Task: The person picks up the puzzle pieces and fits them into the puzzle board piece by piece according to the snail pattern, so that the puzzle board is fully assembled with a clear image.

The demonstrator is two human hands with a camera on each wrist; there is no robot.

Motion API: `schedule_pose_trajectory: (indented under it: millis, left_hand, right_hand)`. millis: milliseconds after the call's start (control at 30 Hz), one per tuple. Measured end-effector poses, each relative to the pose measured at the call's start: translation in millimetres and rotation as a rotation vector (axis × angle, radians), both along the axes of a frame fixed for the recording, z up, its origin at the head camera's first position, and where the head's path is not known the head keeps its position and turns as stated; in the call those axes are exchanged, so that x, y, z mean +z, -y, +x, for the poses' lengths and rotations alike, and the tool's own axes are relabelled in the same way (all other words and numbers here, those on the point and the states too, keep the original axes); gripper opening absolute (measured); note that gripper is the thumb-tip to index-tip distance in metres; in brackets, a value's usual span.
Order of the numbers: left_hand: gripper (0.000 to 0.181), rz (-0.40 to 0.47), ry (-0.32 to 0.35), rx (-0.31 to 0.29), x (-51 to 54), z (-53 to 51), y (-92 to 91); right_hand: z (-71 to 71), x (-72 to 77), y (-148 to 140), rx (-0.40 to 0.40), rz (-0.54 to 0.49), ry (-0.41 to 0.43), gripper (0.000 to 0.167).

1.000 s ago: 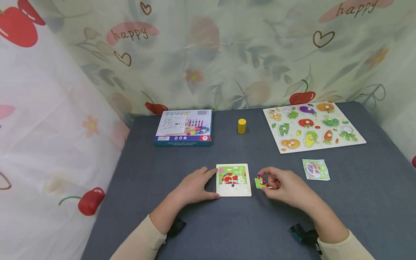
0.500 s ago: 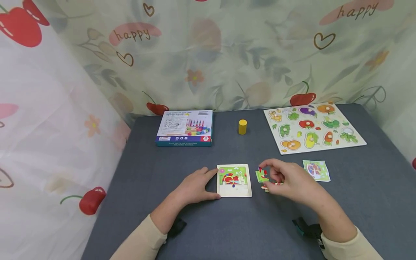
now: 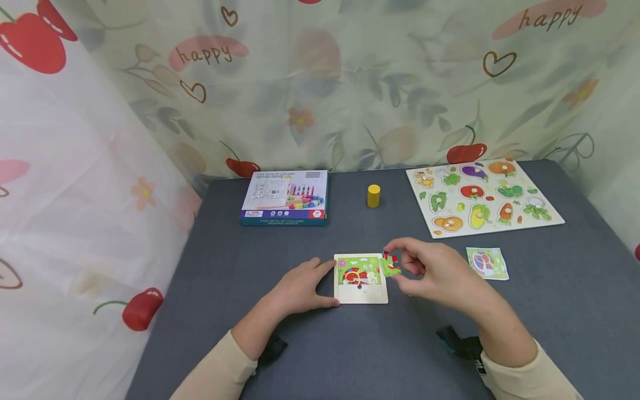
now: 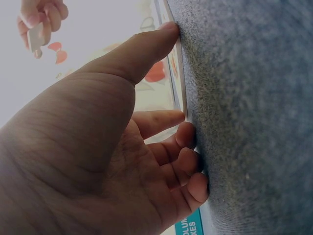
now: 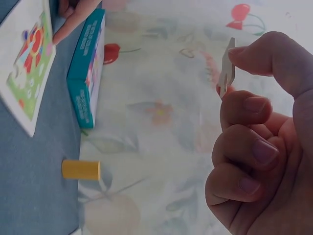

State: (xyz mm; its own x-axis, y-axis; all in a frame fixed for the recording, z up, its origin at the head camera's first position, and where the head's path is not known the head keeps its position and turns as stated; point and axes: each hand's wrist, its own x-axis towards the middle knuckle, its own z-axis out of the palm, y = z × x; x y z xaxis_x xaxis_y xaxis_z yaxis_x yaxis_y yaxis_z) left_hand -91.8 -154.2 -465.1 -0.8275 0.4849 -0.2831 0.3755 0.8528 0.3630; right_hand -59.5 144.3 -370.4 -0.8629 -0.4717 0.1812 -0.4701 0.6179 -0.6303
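My left hand (image 3: 300, 291) rests at the left side of a small pale-framed jigsaw board (image 3: 360, 299), its thumb and index fingertip touching the edge near the two left corners. The upper part of the board bears a green and red picture; its lower strip is bare pale wood. Between thumb and index finger, my right hand (image 3: 437, 272) pinches a green and red puzzle piece (image 3: 390, 265) at the board's right edge. That puzzle piece (image 5: 227, 67) appears nearly edge-on in the right wrist view, held off the table. Something tiny shows under the right hand, mostly hidden.
A boxed toy set (image 3: 283, 198) lies at the back left, a yellow cylinder (image 3: 373, 196) stands at the back middle, and a vegetable peg puzzle (image 3: 484, 197) lies at the back right. A small printed card (image 3: 487, 263) is right of my right hand. Patterned cloth hangs behind.
My right hand has lifted the green and red piece and carried it left to the board's right edge, away from other pieces on the table. The left hand stays at the board.
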Motion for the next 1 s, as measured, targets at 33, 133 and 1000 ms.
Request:
schedule_pose_trajectory:
  millis: [33,133,1000]
  left_hand:
    - [0.094,-0.002,-0.001,0.001,-0.3,0.0,0.0]
    - [0.094,-0.005,0.0,0.004,-1.2,-0.5,-0.1]
    - [0.093,0.033,-0.025,-0.02,-2.9,-1.7,1.4]
  right_hand:
    - [-0.3,0.6,2,0.003,-0.001,-0.004,0.038]
    - [-0.8,2.3,8,0.016,-0.005,-0.011,0.038]
    - [-5.7,-35.1,66,0.046,0.13,0.004,0.044]
